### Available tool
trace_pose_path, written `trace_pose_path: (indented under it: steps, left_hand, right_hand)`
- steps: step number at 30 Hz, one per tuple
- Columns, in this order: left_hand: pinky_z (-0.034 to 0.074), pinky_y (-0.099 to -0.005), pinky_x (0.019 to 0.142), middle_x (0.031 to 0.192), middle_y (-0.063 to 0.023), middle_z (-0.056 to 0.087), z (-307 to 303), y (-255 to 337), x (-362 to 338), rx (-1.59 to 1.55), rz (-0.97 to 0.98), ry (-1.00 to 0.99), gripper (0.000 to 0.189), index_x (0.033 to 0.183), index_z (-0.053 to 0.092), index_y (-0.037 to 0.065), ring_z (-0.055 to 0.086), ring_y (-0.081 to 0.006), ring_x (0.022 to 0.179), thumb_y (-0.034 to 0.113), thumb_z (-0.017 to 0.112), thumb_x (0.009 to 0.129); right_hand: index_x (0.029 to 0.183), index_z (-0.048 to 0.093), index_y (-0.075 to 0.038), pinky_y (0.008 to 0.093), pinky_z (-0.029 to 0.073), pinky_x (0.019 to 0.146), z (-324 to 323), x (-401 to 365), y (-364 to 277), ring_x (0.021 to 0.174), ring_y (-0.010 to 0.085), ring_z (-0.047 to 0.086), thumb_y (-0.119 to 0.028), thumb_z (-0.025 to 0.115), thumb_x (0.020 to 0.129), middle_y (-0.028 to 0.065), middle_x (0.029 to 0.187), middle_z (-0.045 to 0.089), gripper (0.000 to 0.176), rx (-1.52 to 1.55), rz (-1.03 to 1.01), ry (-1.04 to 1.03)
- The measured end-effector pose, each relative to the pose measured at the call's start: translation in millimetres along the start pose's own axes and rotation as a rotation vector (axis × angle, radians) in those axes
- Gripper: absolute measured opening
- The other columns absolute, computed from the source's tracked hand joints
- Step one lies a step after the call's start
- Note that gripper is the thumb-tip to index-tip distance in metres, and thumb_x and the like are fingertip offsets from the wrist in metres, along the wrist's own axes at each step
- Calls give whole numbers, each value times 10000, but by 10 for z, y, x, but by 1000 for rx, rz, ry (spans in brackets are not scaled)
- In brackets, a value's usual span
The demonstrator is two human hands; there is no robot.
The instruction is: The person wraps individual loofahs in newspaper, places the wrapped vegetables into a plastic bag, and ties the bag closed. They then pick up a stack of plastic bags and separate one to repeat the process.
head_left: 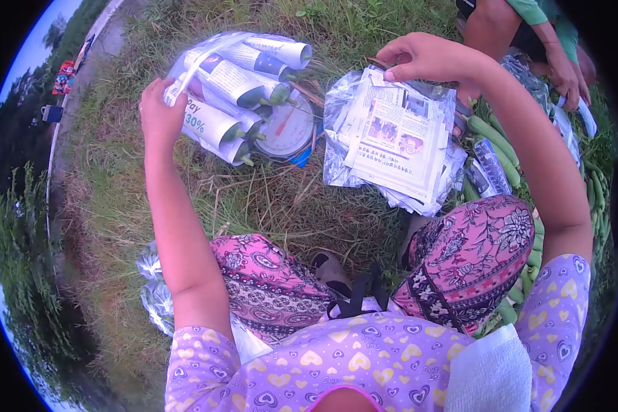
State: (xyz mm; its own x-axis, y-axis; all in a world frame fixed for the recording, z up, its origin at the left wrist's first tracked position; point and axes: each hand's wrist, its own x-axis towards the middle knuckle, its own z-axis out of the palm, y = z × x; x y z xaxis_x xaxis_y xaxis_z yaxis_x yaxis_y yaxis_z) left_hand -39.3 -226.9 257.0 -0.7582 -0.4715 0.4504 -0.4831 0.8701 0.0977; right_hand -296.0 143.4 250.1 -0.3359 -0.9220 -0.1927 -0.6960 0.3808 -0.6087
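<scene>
My left hand (pixel 162 113) is closed on the gathered edge of a clear plastic bag (pixel 198 62). Inside the bag lie several green vegetables rolled in printed paper (pixel 213 122), their stem ends poking out. Beneath its right side, partly hidden, sits a round-dial scale (pixel 285 130) with a blue edge. Over the top of a stack of printed paper sheets (pixel 398 141), my right hand (pixel 422 58) curls its fingers and thumb around a small brown strip that I cannot make out. Clear plastic (pixel 340 130) lies under the sheets.
Long green vegetables (pixel 494 141) lie in a heap at the right, with a paper-wrapped one (pixel 491 168) among them. At the upper right a person's hands (pixel 571 86) hold a wrapped piece. Crumpled plastic (pixel 156 288) rests beside my left leg. Grass (pixel 254 199) covers the ground.
</scene>
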Motion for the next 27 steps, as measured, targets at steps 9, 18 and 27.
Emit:
trace_pose_path:
  steps: [9, 18, 27]
  left_hand:
    - [350, -438, 1013, 1340, -191, 421, 84, 290, -453, 19, -32, -73, 454, 1174, 569, 78, 412, -369, 1223, 208, 668, 751]
    - [389, -438, 970, 1247, -177, 500, 94, 305, -112, 29, 11, -37, 427, 1155, 561, 53, 479, -362, 1148, 183, 643, 757]
    - [432, -459, 885, 1130, -190, 562, 512, 71, 298, 105, -74, -86, 323, 1103, 571, 41, 544, -382, 1022, 167, 534, 808]
  right_hand:
    - [1223, 515, 63, 321, 445, 872, 98, -1045, 767, 1012, 228, 590, -306, 655, 811, 175, 1113, 614, 570, 275, 99, 18]
    - [1187, 552, 38, 341, 472, 853, 165, -469, 292, 973, 272, 612, -341, 670, 775, 170, 1068, 633, 572, 36, -25, -156]
    - [1168, 574, -69, 385, 462, 809, 1938, 1086, 166, 970, 210, 585, -345, 586, 849, 85, 1085, 618, 422, 1001, 235, -165]
